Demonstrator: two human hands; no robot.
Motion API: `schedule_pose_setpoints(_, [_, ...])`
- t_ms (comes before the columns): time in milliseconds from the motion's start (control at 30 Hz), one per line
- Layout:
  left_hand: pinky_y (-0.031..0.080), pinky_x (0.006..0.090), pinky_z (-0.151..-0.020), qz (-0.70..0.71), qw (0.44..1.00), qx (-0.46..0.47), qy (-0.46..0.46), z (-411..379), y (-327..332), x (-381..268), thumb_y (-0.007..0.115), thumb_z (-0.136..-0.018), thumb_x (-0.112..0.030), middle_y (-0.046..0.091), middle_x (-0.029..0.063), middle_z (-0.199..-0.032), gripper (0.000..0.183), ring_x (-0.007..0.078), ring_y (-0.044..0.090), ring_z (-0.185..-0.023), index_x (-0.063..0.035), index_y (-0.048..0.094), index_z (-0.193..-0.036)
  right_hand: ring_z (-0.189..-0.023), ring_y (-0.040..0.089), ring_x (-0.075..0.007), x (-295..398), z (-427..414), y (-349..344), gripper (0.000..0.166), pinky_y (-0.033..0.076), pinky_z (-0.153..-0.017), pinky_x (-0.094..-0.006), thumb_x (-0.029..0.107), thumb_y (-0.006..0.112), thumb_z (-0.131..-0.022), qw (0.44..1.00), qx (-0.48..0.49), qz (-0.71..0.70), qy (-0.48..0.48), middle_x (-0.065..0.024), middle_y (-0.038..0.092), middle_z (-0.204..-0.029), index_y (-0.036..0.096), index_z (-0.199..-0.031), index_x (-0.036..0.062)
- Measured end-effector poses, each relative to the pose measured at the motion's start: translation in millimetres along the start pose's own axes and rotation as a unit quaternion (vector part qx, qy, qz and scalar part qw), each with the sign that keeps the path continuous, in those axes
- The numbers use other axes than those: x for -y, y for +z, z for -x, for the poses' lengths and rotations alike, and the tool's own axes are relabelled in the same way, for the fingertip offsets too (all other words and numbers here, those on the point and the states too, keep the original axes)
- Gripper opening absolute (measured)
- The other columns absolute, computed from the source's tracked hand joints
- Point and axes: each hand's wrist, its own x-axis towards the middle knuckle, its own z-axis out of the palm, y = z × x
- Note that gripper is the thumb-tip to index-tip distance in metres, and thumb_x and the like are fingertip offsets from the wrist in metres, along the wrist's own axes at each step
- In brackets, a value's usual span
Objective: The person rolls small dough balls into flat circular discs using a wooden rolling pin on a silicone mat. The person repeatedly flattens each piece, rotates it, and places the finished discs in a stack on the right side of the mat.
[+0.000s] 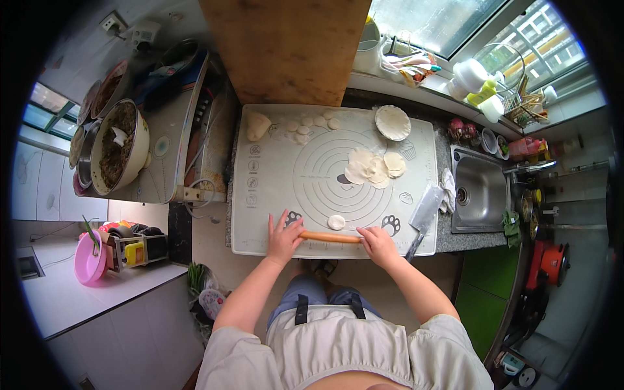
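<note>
A wooden rolling pin lies crosswise near the front edge of a pale printed pastry mat. My left hand holds its left end and my right hand its right end. Just beyond the pin sits a small flattened dough disc. Overlapping rolled dough wrappers lie right of the mat's middle, beside a small stack of wrappers. Toward the back are several small dough pieces, a larger dough lump and a round bowl of flour.
A cleaver lies on the mat's right side, by a white cloth and a steel sink. To the left, a large bowl of filling stands on a side table. A wooden board rises behind the mat.
</note>
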Motion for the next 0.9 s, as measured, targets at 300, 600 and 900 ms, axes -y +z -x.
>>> schedule_pose_setpoints(300, [0.009,0.0538,-0.126,-0.139,0.972,0.191,0.018,-105,-8,-1,0.061,-0.095,-0.049,0.035,0.0012,-0.163,0.064,0.0345,0.018,-0.154,-0.0253,0.046,-0.152,-0.088,0.052,-0.0286,-12,5,27,0.047,0.041,-0.080,-0.0440,0.013,0.066,-0.088,0.987,-0.023,0.125,0.103,-0.0065,0.054,-0.094,0.065,-0.134,0.0210])
schedule_pose_setpoints(600, [0.013,0.0549,-0.125,-0.125,0.980,0.155,0.008,-103,1,-2,0.058,-0.097,-0.042,0.036,0.0091,-0.161,0.056,0.0394,0.018,-0.153,-0.0233,0.050,-0.149,-0.091,0.052,-0.0269,-7,25,31,0.056,0.039,-0.081,-0.0438,0.011,0.061,-0.087,0.978,0.016,0.168,0.122,-0.0049,0.054,-0.096,0.059,-0.141,0.0251])
schedule_pose_setpoints(900, [0.014,0.0534,-0.125,-0.112,0.988,0.100,-0.030,-96,8,-1,0.060,-0.096,-0.035,0.034,0.0160,-0.161,0.061,0.0405,0.020,-0.152,-0.0084,0.046,-0.149,-0.095,0.052,-0.0266,-13,10,21,0.056,0.037,-0.087,-0.0444,0.011,0.058,-0.087,0.974,0.027,0.199,0.104,-0.0034,0.055,-0.096,0.057,-0.142,0.0246])
